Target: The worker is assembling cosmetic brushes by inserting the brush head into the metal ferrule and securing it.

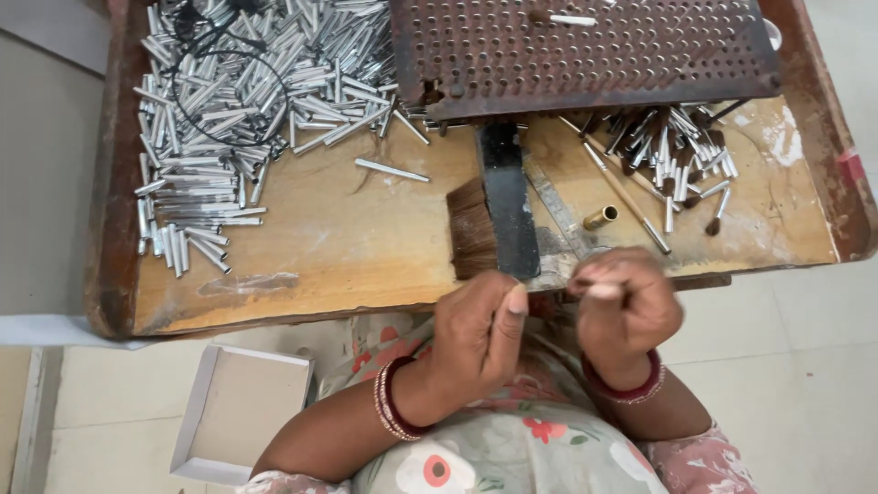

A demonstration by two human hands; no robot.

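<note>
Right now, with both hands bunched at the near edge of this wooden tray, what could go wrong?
The brown bristle bundle lies by the edge under the left hand; a nudge might scatter it. The brass ferrule sits loose and round near the right hand, so it could roll. The heaped silver tubes may slide down the tray.

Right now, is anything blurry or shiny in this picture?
Head view: the right hand is smeared by motion blur, its fingertips hard to make out; the left hand is sharper. The metal tubes glint under soft, even light, with only faint shadows on the tray.
</note>
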